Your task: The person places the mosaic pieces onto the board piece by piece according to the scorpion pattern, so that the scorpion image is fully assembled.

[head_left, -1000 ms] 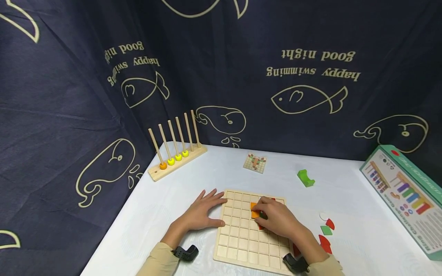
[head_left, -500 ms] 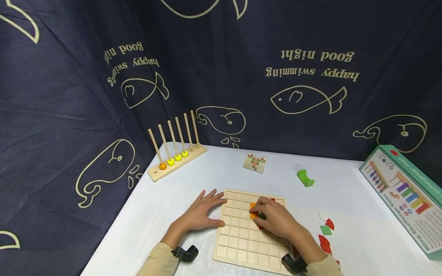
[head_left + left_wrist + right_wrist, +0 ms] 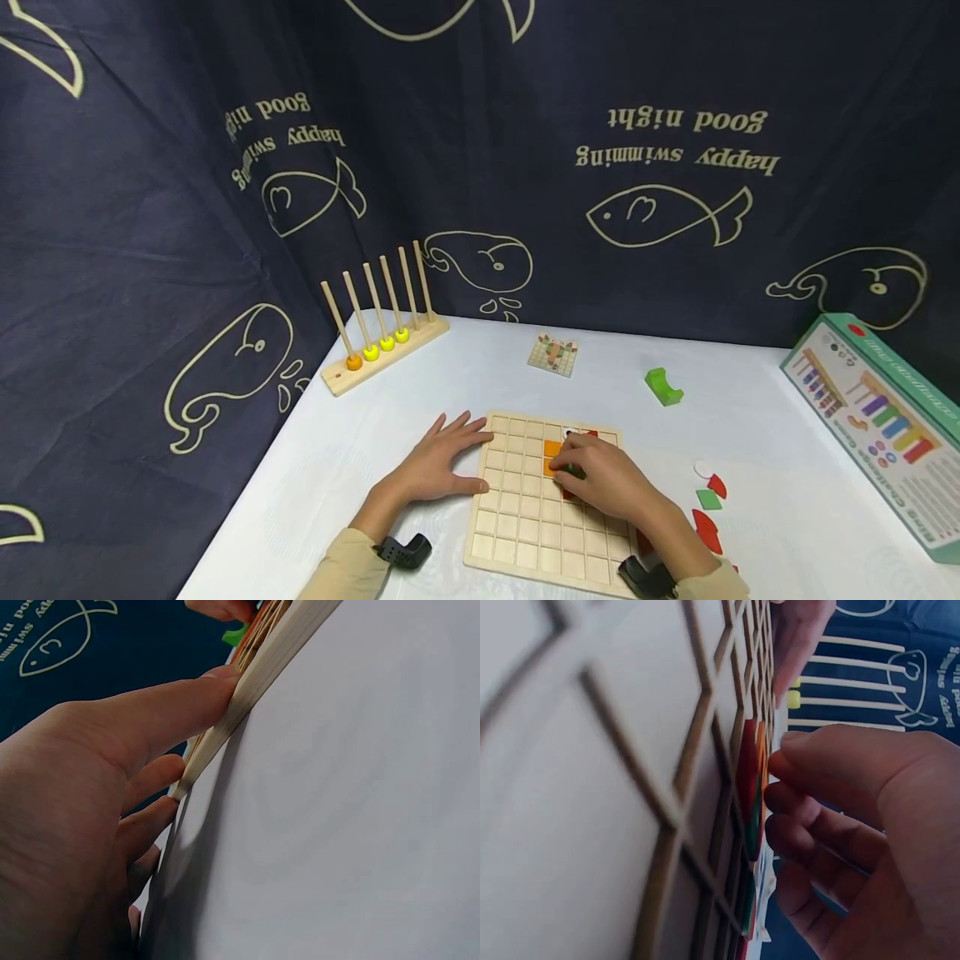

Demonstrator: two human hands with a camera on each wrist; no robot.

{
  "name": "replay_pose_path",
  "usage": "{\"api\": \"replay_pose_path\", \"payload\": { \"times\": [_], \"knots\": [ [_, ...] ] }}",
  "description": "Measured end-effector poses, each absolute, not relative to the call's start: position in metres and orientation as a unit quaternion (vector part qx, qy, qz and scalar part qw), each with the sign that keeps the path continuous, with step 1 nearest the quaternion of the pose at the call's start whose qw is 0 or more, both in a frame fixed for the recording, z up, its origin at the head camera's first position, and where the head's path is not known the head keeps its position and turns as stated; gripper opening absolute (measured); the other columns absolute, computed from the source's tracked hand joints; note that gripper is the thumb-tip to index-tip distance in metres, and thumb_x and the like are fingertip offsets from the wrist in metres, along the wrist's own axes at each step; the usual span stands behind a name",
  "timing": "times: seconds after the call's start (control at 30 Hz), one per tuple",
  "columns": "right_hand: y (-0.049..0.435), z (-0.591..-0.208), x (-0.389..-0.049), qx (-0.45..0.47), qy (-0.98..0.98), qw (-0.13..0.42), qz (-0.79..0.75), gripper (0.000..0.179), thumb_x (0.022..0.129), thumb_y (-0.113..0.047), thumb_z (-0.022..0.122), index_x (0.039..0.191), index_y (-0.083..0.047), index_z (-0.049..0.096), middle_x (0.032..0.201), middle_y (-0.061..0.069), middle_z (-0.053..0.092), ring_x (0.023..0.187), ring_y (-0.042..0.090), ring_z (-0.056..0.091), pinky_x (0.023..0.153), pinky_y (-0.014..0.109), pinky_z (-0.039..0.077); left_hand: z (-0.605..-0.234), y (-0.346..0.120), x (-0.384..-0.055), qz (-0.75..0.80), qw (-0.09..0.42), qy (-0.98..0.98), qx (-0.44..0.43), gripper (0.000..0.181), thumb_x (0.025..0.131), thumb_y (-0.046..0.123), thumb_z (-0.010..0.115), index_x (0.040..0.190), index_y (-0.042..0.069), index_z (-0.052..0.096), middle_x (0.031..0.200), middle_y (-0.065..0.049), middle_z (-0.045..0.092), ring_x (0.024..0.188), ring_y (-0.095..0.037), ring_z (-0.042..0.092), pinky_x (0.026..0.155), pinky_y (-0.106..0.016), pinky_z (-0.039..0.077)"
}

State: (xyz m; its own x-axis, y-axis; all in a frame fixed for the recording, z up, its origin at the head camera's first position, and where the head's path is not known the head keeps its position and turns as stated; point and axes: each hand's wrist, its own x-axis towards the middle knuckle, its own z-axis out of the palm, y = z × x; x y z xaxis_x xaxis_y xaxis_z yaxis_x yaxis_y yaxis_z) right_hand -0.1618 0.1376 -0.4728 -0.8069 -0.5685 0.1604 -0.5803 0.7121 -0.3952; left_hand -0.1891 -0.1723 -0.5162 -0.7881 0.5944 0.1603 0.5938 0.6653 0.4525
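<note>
A square wooden grid board [image 3: 517, 500] lies on the table. My left hand [image 3: 435, 462] has thumb and fingers spread, their tips at the board's left edge; the left wrist view shows the thumb against the wooden rim. My right hand [image 3: 603, 475] is over the board's upper right part, fingers bent. Its fingertips meet the flat orange tiles [image 3: 552, 448], with no tile visible lifted between them in the right wrist view. Red tiles [image 3: 590, 433], a white tile with a dark spot [image 3: 570, 432] and a green tile [image 3: 574, 472] lie around it, partly hidden by the hand.
Loose red pieces [image 3: 705, 530], a green diamond [image 3: 708, 499] and a white ring [image 3: 702, 469] lie right of the board. Behind it are a small pattern card [image 3: 553, 355] and a green curved block [image 3: 663, 387]. A peg stand [image 3: 386, 354] stands back left, a box [image 3: 873, 433] right.
My right hand has shifted slightly toward me, its thumb and index finger closer together, uncovering more of the orange tiles and the white tile. The left hand has stayed in place.
</note>
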Motion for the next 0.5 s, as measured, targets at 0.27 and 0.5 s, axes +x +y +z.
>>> {"api": "replay_pose_path", "payload": {
  "times": [0.27, 0.5],
  "knots": [
    [0.15, -0.474, -0.155, 0.286, -0.931, 0.029, 0.224, 0.012, 0.086, -0.025, 0.073, 0.098, -0.023, 0.075, 0.092, -0.015, 0.057, 0.079, 0.004, 0.052, 0.071, 0.029, 0.049, -0.518, -0.173, -0.188, 0.247, 0.01, 0.916, 0.317, 0.08, 0.078, 0.066, 0.064, 0.143, 0.024, 0.048, 0.153, 0.004, 0.033, 0.144, -0.021, 0.016, 0.116, -0.05, 0.003],
    [0.168, -0.471, -0.15, 0.256, -0.939, 0.021, 0.228, 0.013, 0.084, -0.025, 0.075, 0.097, -0.024, 0.073, 0.086, -0.021, 0.056, 0.071, 0.002, 0.049, 0.067, 0.026, 0.047, -0.518, -0.173, -0.188, 0.247, 0.006, 0.915, 0.32, 0.079, 0.078, 0.066, 0.064, 0.143, 0.024, 0.048, 0.153, 0.004, 0.033, 0.144, -0.021, 0.016, 0.116, -0.05, 0.004]
  ]
}}
